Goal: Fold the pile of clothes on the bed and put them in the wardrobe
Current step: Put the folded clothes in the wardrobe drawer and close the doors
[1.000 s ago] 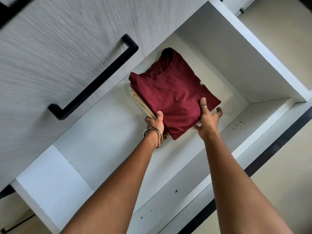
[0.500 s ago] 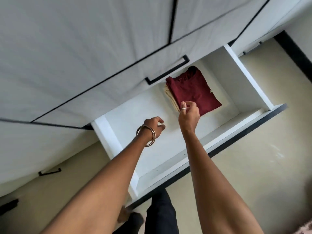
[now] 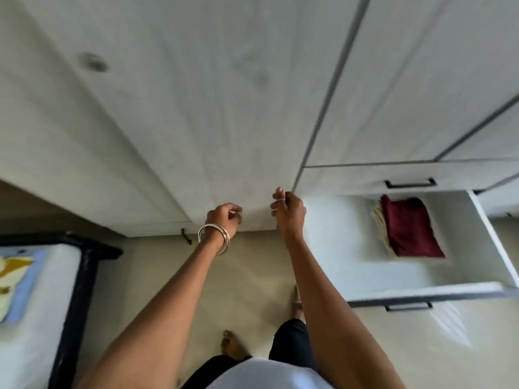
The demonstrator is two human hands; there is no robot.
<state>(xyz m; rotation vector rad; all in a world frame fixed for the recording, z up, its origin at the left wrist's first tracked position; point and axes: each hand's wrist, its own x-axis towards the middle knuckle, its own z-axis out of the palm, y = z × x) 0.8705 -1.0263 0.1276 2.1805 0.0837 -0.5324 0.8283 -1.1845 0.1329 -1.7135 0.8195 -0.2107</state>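
Both hands hang empty in front of the closed wardrobe door [image 3: 196, 122]: the left hand [image 3: 226, 219] with fingers loosely curled around nothing, the right hand [image 3: 289, 210] likewise slack. The folded maroon shirt [image 3: 410, 228] lies on a cream garment [image 3: 379, 220] inside the open drawer [image 3: 494, 242], well off to the right. The bed [image 3: 31, 318] shows at the left edge (its pile is out of view). The likeliest trouble: the drawer juts into the walkway, so a shin could catch its front rail.
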